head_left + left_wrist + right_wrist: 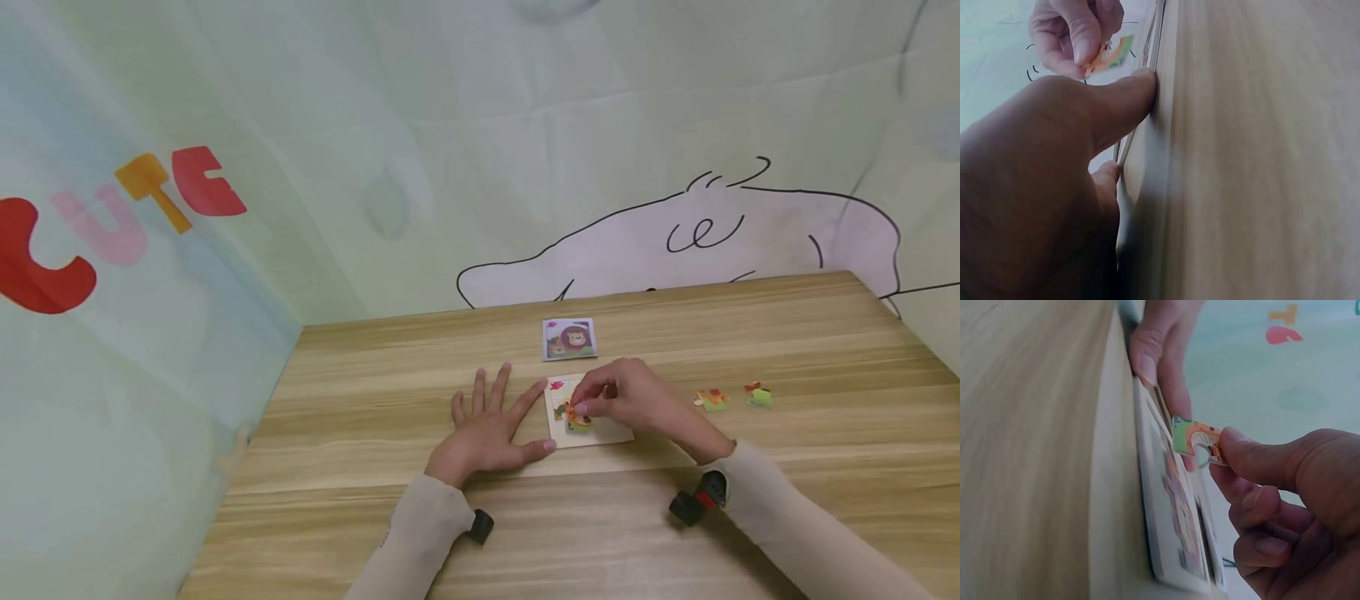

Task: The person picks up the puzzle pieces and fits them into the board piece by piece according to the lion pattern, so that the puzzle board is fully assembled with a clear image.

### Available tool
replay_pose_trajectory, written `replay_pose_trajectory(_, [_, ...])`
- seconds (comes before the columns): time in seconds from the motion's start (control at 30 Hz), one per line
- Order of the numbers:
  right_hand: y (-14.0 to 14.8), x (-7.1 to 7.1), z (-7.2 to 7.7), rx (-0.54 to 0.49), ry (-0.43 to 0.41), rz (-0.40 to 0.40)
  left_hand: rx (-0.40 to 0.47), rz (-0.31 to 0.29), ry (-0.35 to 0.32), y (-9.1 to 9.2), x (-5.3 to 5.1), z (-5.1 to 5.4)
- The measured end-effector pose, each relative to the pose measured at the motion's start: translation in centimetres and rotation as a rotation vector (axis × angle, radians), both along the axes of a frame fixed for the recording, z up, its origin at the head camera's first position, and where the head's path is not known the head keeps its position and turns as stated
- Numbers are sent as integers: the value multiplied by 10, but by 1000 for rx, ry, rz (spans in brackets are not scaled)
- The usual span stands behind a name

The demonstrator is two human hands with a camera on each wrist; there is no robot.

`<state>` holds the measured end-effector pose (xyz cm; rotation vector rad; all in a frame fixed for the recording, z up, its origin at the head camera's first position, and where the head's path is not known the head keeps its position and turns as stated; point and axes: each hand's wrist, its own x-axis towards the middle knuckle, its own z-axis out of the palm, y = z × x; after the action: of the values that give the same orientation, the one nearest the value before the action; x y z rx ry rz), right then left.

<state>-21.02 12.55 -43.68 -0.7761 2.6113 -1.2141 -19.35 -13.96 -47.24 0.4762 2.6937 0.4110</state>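
A pale square puzzle board (pixel 609 431) lies on the table, with a colourful piece at its left side. Above it the right hand (pixel 637 400) pinches an orange and green puzzle piece (pixel 579 421) between thumb and fingers. In the right wrist view that piece (pixel 1194 436) is held by its edge at the fingertips of the right hand (pixel 1297 494), tilted off the board (pixel 1154 531). The left hand (pixel 487 437) lies with fingers spread; its thumb and index finger touch the board's left edge. In the left wrist view the left hand's (pixel 1054 144) thumb rests at the board's edge.
A square picture card with a lion (pixel 570 339) lies behind the board. To the right on the wooden table (pixel 360 400) are two loose puzzle pieces, one orange (pixel 712 400) and one green with red (pixel 758 394). A printed cloth (pixel 420 167) hangs behind the table.
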Motion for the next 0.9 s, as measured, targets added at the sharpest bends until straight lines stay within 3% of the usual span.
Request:
replay_pose_trajectory(0.27, [-19,-1,-8,46,62,40,-1,2,-4,0,0,0])
replay_pose_trajectory(0.6, [-24,2,-13,120,128,-11,-5,-1,11,0,2,3])
replay_pose_trajectory(0.9, [-26,3,-18,162,129,-33,-1,6,-10,1,-1,-1])
